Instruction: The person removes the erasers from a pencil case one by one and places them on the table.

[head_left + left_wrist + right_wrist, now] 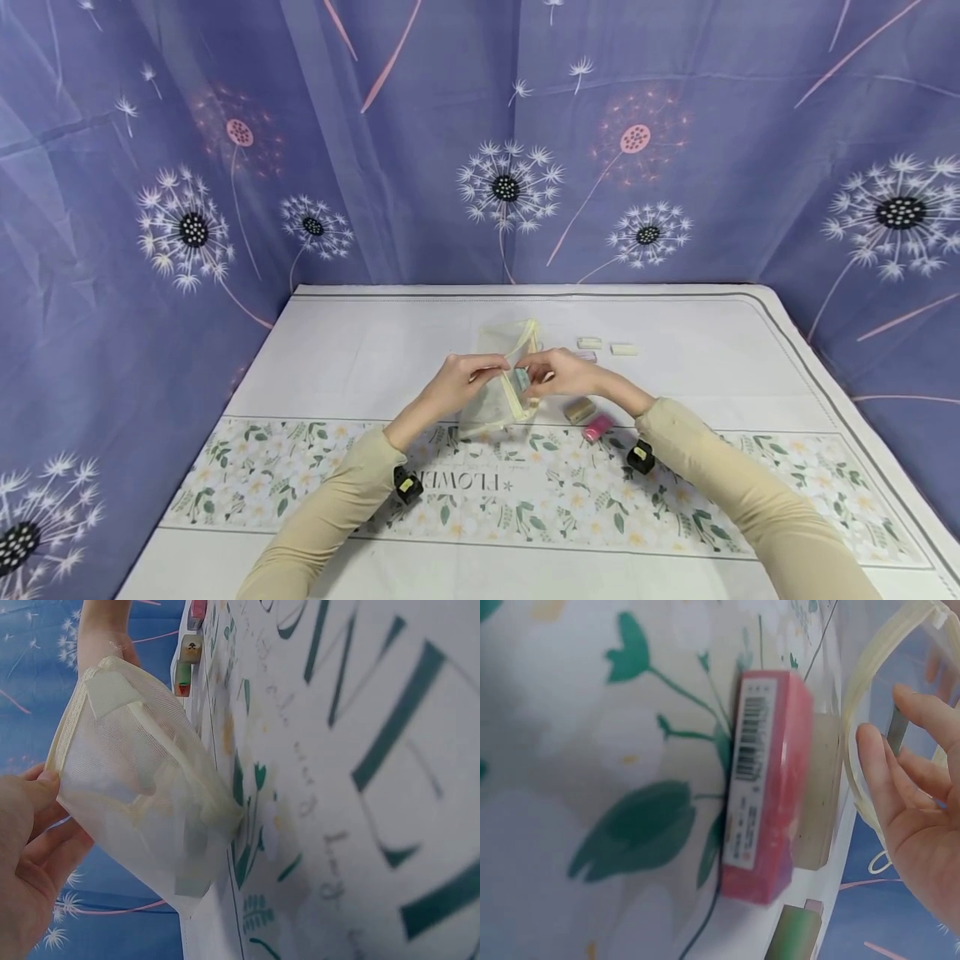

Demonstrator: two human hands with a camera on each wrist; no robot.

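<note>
A pale yellow mesh bag (486,414) stands on the table with its mouth toward the right. My left hand (463,383) pinches the bag's rim between thumb and fingers. At the mouth, my right hand (558,372) pinches a small grey-green block (897,729) between thumb and fingertips, framed by the bag's opening in the right wrist view. Through the mesh in the left wrist view, a pale block (193,859) shows low in the bag. Closest to my right wrist lie a pink block (597,428) with a barcode label and a brown block (580,410).
Beyond my right hand lie two pale blocks, one at the left (589,342) and one at the right (623,349), with a lilac block (585,357) partly hidden. A flower-printed cloth (480,517) covers the table, and a blue dandelion curtain (420,167) hangs behind.
</note>
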